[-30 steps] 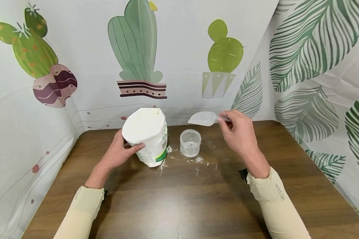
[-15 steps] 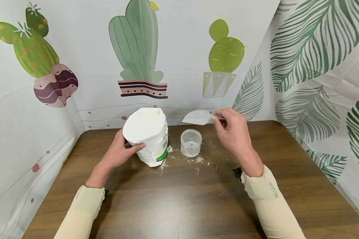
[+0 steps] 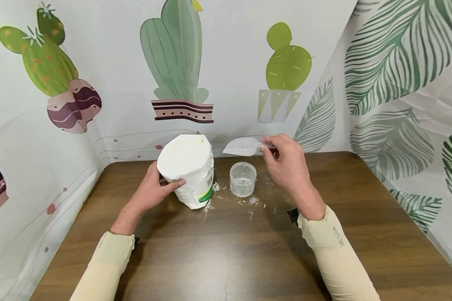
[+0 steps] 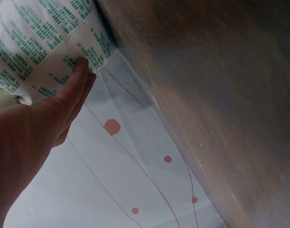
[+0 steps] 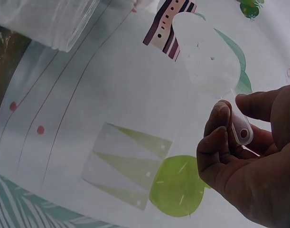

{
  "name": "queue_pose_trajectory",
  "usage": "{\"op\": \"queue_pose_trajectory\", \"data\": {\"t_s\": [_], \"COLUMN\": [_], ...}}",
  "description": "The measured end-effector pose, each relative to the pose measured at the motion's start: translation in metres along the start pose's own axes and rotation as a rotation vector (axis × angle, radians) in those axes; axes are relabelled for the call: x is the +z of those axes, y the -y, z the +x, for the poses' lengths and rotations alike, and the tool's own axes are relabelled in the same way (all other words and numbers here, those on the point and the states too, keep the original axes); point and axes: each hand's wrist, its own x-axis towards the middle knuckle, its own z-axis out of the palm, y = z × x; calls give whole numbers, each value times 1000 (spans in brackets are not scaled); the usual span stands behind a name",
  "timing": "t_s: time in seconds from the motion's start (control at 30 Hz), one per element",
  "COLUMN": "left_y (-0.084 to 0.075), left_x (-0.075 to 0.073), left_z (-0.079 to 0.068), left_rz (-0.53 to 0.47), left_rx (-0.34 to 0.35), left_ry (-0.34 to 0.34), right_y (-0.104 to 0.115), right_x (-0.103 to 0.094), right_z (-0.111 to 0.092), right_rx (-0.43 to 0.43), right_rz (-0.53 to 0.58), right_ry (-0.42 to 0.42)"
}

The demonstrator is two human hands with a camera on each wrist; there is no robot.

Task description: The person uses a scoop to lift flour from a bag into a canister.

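Note:
My left hand (image 3: 152, 192) holds a white bag of powder (image 3: 193, 190) at its left side, thumb across the front and fingers behind. The bag is tilted, its wide top filled with white powder (image 3: 184, 154). In the left wrist view, fingers lie along the green-printed side of the bag (image 4: 45, 42). My right hand (image 3: 288, 163) pinches the handle of a clear plastic scoop (image 3: 242, 146), also visible in the right wrist view as a scoop (image 5: 209, 57) with a few specks on it. Below the scoop stands an open clear plastic jar (image 3: 242, 180) with some white residue low inside.
White powder (image 3: 253, 200) is spilled on the brown wooden table (image 3: 218, 251) around the jar and bag. Close behind the table's back edge hangs a printed cloth (image 3: 233, 62) with cacti and leaves.
My right hand has moved left with the scoop, from right of the jar to above it and nearer the bag. The left hand keeps its hold on the bag.

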Motion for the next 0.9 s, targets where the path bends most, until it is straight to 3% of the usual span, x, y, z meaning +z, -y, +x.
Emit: {"op": "queue_pose_trajectory", "data": {"t_s": [0.9], "left_y": [1], "left_x": [0], "left_z": [4], "left_rz": [-12], "left_rx": [41], "left_ry": [6], "right_y": [18], "right_x": [31], "right_z": [7], "right_rx": [-22], "right_rz": [79], "right_ry": [32]}}
